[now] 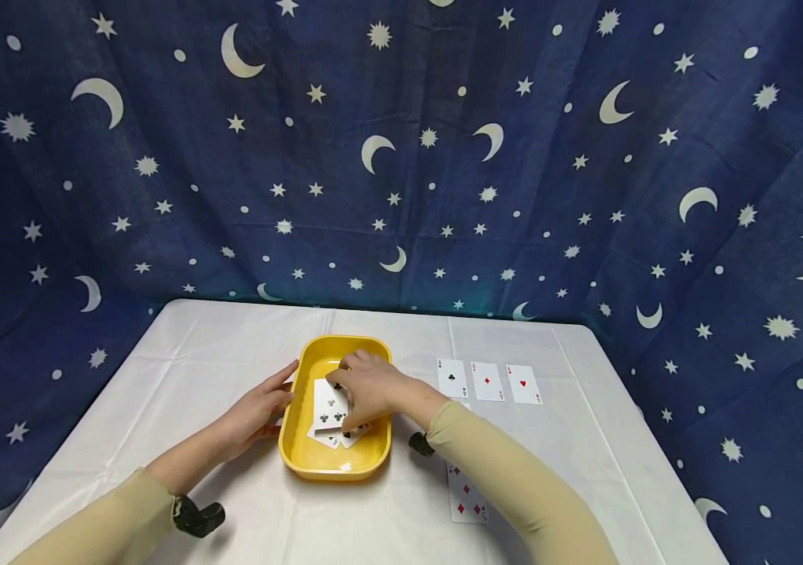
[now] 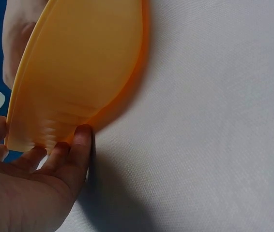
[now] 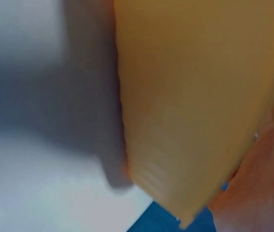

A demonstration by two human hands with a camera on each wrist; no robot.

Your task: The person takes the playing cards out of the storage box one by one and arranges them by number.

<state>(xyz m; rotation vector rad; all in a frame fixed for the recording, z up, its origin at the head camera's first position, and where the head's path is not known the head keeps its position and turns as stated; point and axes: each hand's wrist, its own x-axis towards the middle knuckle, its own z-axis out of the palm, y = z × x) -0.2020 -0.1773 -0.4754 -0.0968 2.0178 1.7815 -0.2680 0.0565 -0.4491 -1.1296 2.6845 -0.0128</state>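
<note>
A yellow tray (image 1: 333, 463) stands on the table with several playing cards (image 1: 330, 404) inside, the top one showing black clubs. My right hand (image 1: 370, 386) reaches over the tray's right rim and holds these cards, fingers at their far end and thumb at the near end. How many cards it holds is hidden. At the tray's left side, my left hand (image 1: 256, 412) touches the outer wall. In the left wrist view its fingertips (image 2: 82, 135) rest against that wall, close to the tabletop. The right wrist view mostly shows the tray's outer wall (image 3: 185, 106), with part of the hand beyond the rim.
Right of the tray, an ace of clubs (image 1: 452, 378), an ace of diamonds (image 1: 488, 381) and an ace of hearts (image 1: 524, 384) lie face up in a row. A diamond card (image 1: 467, 496) lies nearer, partly behind my right forearm. A starry blue curtain (image 1: 401, 196) surrounds the white table (image 1: 231, 337).
</note>
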